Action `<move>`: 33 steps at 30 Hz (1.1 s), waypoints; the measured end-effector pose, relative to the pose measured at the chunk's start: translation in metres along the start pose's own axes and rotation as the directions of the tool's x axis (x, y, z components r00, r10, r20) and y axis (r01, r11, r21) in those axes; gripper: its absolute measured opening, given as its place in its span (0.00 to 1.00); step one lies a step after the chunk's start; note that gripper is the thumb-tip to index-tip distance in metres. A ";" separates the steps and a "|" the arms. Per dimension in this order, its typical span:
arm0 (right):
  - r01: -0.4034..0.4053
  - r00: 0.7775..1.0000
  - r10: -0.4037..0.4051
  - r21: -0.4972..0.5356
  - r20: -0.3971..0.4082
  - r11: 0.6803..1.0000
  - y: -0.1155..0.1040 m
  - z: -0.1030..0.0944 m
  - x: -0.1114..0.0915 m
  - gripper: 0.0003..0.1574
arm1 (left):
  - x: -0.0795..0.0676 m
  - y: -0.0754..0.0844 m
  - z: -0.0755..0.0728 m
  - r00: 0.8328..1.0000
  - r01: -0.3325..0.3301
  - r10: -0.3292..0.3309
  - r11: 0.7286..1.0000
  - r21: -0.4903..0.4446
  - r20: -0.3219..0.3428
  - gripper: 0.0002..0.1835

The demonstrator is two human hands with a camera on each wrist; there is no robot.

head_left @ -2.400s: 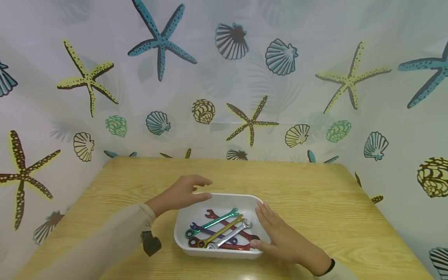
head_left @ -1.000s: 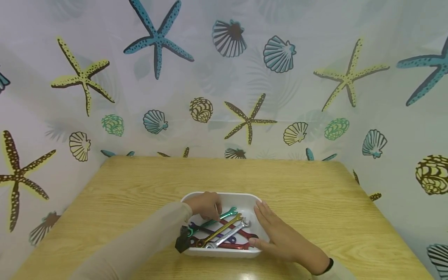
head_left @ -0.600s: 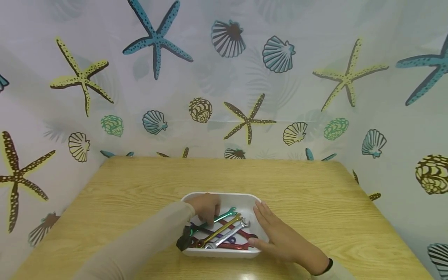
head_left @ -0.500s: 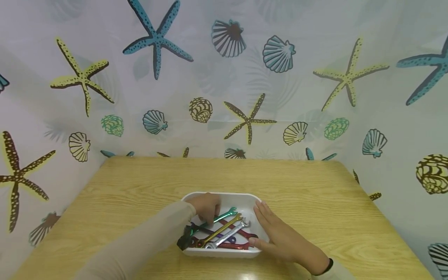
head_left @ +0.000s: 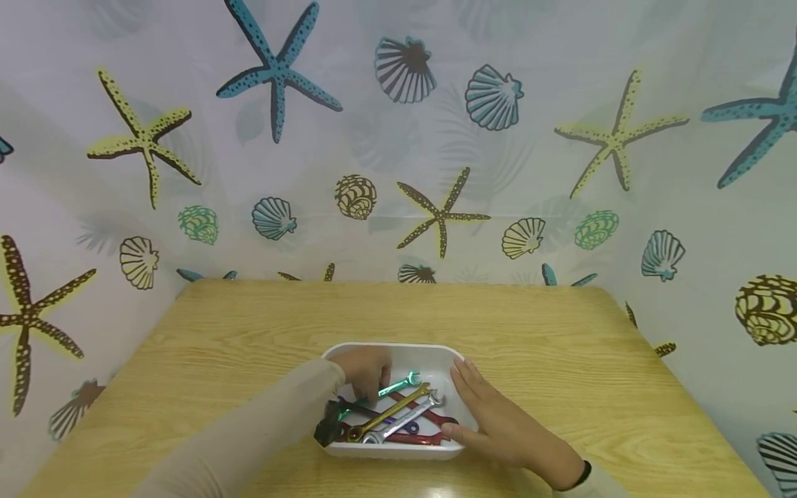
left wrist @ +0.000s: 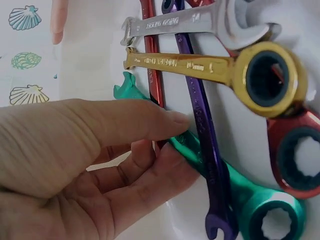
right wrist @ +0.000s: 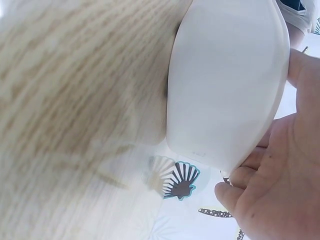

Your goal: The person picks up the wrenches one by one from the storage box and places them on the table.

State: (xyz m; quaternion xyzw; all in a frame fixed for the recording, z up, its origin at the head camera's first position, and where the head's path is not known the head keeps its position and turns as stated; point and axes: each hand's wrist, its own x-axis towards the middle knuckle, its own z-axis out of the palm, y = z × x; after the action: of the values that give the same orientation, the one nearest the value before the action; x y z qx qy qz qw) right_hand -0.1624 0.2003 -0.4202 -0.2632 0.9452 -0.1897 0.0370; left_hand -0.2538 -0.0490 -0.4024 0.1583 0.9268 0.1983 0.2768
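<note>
A white tray (head_left: 392, 451) holds several combination wrenches. My left hand (head_left: 369, 369) reaches over its left side; in the left wrist view thumb and fingers pinch the green wrench (left wrist: 240, 192) around its middle. Across that wrench, near its ring end, lies a purple wrench (left wrist: 198, 102). A gold wrench (left wrist: 185, 64), a silver wrench (left wrist: 175, 24) and red wrenches (left wrist: 300, 150) lie beside and under them. My right hand (head_left: 507, 423) rests against the tray's right end with fingers extended, thumb at the near rim. In the right wrist view its fingers lie along the rim.
The tray stands on a wood-grain table (head_left: 529, 332) near its front. A white curtain (head_left: 373, 138) printed with starfish and shells hangs behind and at both sides. A dark device (head_left: 326, 423) on my left wrist covers the tray's near left corner.
My left hand has come from above the tray's left rim down into it and pinched the green wrench, whose open end has shifted slightly. The right hand has stayed on the tray's right end.
</note>
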 end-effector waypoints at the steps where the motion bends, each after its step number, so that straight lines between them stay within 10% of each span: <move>1: 0.001 1.000 -0.001 0.001 0.001 1.000 0.000 0.000 0.000 0.55 | 0.000 -0.001 0.000 1.000 -0.005 0.005 1.000 0.005 0.004 0.13; 33: -0.002 1.000 0.002 -0.003 -0.003 1.000 0.000 0.001 0.001 0.54 | 0.001 0.001 -0.006 0.976 -0.210 0.209 0.978 -0.005 -0.068 0.18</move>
State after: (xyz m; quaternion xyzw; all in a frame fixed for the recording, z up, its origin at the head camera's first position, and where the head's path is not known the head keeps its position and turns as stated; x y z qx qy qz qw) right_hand -0.1628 0.1992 -0.4210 -0.2622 0.9458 -0.1884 0.0352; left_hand -0.2578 -0.0496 -0.3983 0.2467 0.9126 0.2371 0.2239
